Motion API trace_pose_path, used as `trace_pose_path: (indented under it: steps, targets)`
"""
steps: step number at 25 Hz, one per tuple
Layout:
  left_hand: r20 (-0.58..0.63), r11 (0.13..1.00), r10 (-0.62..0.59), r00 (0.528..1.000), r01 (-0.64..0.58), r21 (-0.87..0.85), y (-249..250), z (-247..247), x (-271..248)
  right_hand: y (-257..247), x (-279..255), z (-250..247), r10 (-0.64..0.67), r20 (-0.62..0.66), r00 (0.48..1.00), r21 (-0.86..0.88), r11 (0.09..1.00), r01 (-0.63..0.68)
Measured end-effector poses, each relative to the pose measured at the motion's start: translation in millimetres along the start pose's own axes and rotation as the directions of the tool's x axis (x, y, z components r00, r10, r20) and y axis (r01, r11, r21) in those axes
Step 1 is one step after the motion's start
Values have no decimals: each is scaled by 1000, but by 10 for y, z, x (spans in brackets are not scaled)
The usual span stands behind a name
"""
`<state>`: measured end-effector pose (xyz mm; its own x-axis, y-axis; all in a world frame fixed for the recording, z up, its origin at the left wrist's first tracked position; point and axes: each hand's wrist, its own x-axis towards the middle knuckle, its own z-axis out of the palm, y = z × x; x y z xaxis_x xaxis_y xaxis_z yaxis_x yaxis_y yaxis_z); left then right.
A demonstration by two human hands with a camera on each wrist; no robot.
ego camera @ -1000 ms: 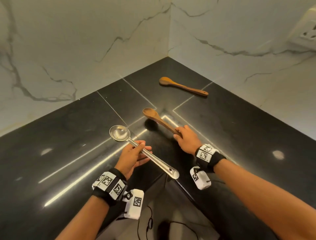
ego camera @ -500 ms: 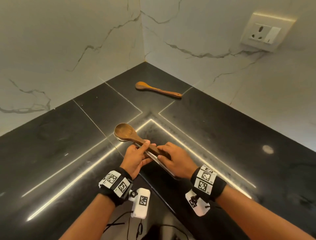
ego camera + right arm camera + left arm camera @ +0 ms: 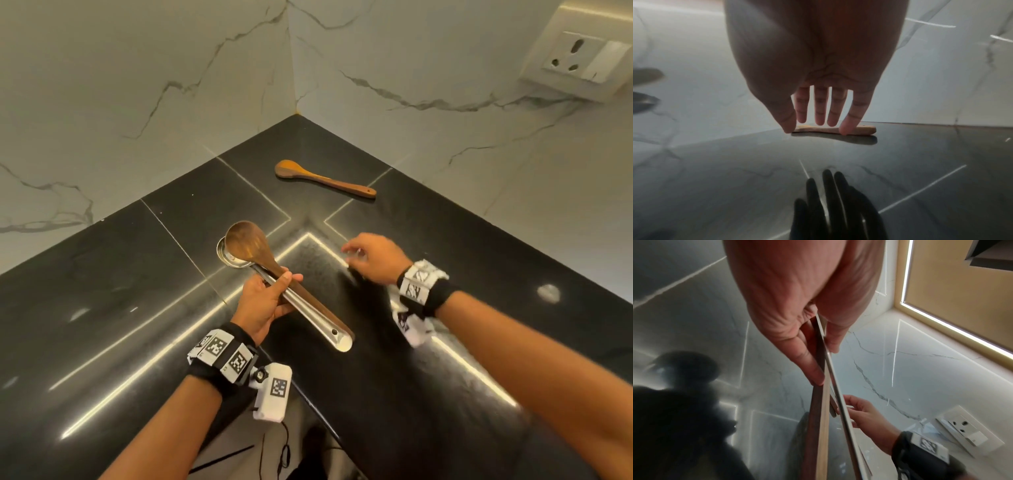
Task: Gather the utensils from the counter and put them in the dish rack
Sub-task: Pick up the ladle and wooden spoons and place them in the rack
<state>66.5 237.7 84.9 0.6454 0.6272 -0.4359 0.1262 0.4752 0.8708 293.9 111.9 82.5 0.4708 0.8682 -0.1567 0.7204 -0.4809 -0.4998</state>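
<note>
Right hand [image 3: 371,257] now short of far wooden spoon [image 3: 323,178]

bare counter [image 3: 428,274], corner walls [image 3: 445,144] behind

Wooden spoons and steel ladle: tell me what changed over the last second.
The right hand passed its wooden spoon to the left hand, let go, and now reaches open toward the far spoon. The left hand now grips that spoon stacked on the steel ladle. The far spoon stayed on the counter.
</note>
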Motion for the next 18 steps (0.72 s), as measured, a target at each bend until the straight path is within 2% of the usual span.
trace_pose_path:
  steps: [3,6,10,12,14,16,18]
  targets:
    - [-45,1000,31,999,-31,4,234,-130,229,112,863,-225,-3,-15,1000,-178,984,0]
    - [-93,999,54,994,-54,3,403,-269,403,160,1540,-401,22,-41,999,-262,965,-32]
    - [-137,998,56,989,-57,0,477,-378,539,238,1913,-362,98,38,994,-292,953,-83]
    - [-133,998,58,989,-59,-5,478,-382,592,271,1804,-302,124,-15,992,-245,962,-124]
    - [-121,998,53,991,-55,-11,449,-379,627,305,1475,-219,88,-82,993,-261,959,-107]
    - [-97,998,58,994,-58,1,432,-346,652,360,983,-150,75,-58,995,-238,967,-87]
    - [-73,998,59,996,-59,11,413,-296,682,415,512,-160,133,-10,991,-206,970,-132]
